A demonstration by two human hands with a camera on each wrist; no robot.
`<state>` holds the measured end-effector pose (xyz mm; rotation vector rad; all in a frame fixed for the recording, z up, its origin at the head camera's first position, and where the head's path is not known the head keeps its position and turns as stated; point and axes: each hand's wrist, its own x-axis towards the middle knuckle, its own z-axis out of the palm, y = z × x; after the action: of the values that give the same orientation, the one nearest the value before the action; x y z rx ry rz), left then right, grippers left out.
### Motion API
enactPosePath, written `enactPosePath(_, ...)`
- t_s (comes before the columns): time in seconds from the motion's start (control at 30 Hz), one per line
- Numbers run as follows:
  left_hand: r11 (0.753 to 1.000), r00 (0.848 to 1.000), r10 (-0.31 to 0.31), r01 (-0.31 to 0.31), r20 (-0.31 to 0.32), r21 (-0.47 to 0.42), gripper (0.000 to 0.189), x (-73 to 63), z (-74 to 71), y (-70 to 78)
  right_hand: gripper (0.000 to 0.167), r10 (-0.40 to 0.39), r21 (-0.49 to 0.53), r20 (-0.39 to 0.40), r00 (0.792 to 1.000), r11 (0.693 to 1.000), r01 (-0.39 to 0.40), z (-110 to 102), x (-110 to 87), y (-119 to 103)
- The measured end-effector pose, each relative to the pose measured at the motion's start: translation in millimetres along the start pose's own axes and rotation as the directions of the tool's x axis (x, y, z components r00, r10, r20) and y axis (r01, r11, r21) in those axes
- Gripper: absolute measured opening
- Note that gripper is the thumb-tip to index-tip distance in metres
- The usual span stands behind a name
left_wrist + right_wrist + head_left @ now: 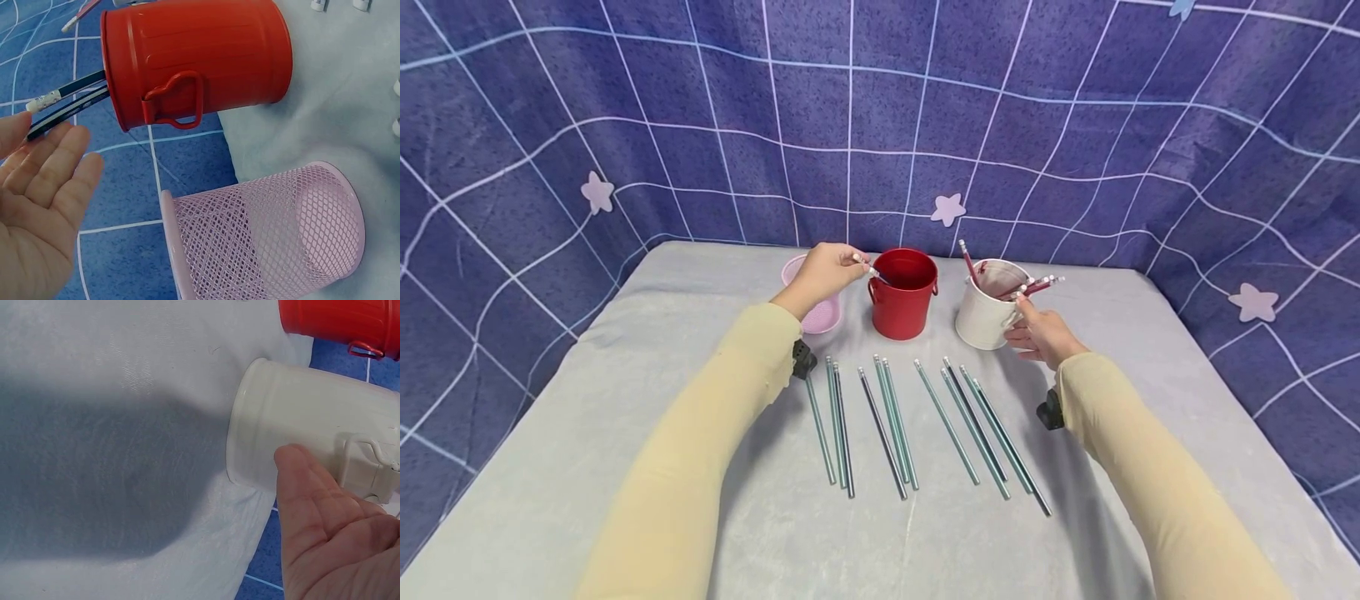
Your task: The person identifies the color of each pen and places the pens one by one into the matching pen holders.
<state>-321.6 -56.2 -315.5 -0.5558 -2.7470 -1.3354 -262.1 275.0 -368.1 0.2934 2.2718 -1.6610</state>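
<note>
My left hand (824, 268) is at the rim of the red bucket (901, 315), pinching the end of a dark pencil (70, 112) that slants into it. Another dark pencil (81, 83) with a white eraser leans out beside it. The white bucket (981, 321) stands to the right with several dark red pencils (967, 261) in it, some tilted over its right rim. Close against that side is my right hand (1041, 333), its visible fingers (306, 481) extended along the bucket near its wire handle. The right thumb lies close to the eraser ends, its contact unclear.
A pink mesh cup (822, 317) stands left of the red bucket, partly behind my left hand. Several teal and dark pencils (946, 421) lie in loose groups on the grey cloth (820, 550) in front of the buckets. A blue gridded curtain (880, 108) hangs behind.
</note>
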Motion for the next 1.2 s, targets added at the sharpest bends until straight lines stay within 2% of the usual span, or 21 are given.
enactPosePath(0.13,1.000,1.000,-0.004,0.005,0.028,-0.013,0.022,-1.2,0.5,-1.5,0.084,-0.006,-0.004,-0.008,1.000,1.000,0.006,0.6,0.0,0.8)
enactPosePath(0.37,0.995,0.998,-0.036,0.042,0.055,-0.094,0.027,-2.6,2.3,-3.7,0.083,-0.011,-0.002,-0.009,1.000,1.000,0.011,0.2,0.0,1.2)
enactPosePath(0.47,0.996,0.997,-0.057,0.061,0.052,-0.068,0.028,-6.1,1.4,-4.7,0.082,-0.005,0.002,-0.015,1.000,1.000,0.005,0.1,-0.1,0.8)
enactPosePath(0.6,0.989,0.986,-0.144,0.140,0.079,0.052,0.025,-13.9,-1.5,-4.8,0.081,0.000,0.002,-0.022,1.000,1.000,0.001,0.8,0.3,1.2)
enactPosePath(0.7,0.974,0.966,-0.213,0.197,0.149,0.113,0.027,-17.8,-1.7,-7.8,0.080,-0.003,0.001,-0.026,1.000,1.000,0.003,1.0,0.2,1.9)
enactPosePath(0.77,0.964,0.944,-0.253,0.226,0.214,0.139,0.027,-20.1,0.3,-12.1,0.080,-0.005,0.002,-0.026,1.000,1.000,0.005,0.9,-0.1,2.3)
enactPosePath(0.87,0.946,0.895,-0.305,0.247,0.324,0.209,0.028,-25.1,5.1,-19.2,0.080,-0.005,0.001,-0.023,1.000,1.000,0.005,0.8,-1.3,2.2)
enactPosePath(0.93,0.932,0.854,-0.339,0.248,0.393,0.265,0.029,-29.5,8.2,-21.5,0.081,-0.006,0.000,-0.022,1.000,1.000,0.006,0.6,-1.3,2.4)
enactPosePath(1.03,0.915,0.810,-0.371,0.237,0.454,0.325,0.030,-35.1,13.1,-24.3,0.081,-0.006,-0.003,-0.024,1.000,1.000,0.006,0.5,-1.3,2.4)
enactPosePath(1.1,0.909,0.794,-0.386,0.242,0.470,0.339,0.030,-37.8,17.2,-25.9,0.082,-0.005,0.001,-0.028,1.000,1.000,0.005,0.7,-0.7,2.4)
enactPosePath(1.2,0.904,0.780,-0.404,0.261,0.478,0.338,0.027,-40.8,26.1,-29.7,0.083,-0.006,0.006,-0.028,1.000,1.000,0.006,0.9,0.1,2.4)
